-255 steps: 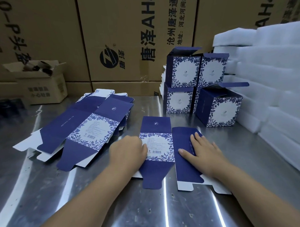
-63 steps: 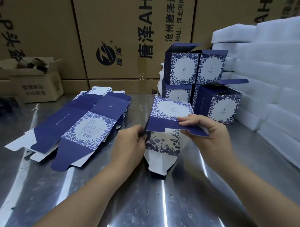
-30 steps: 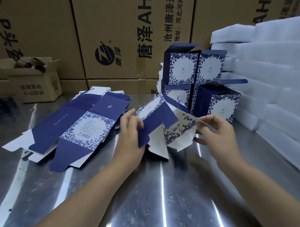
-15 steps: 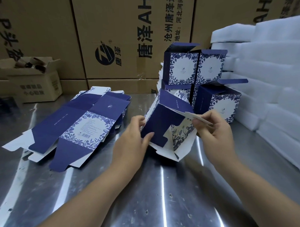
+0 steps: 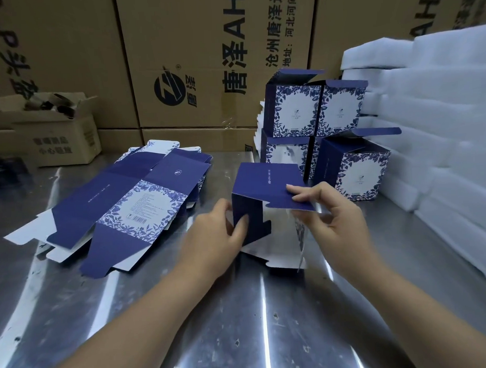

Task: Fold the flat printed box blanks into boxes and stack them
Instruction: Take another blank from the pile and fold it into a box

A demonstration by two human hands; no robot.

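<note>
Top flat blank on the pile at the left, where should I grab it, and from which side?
Probably the navy flap at the near end of the top blank. It juts past the pile toward you, so coming from the near side you can pinch its edge, thumb on top.

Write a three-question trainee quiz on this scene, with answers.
1. True or false: the flat blanks lie to the right of the half-folded box.
2. What is stacked at the right of the table? A. white foam sheets B. bottles C. tape rolls
3. Which holds the half-folded box: left hand, right hand, or both?
Key: 1 false, they lie to its left; 2 A; 3 both.
</note>
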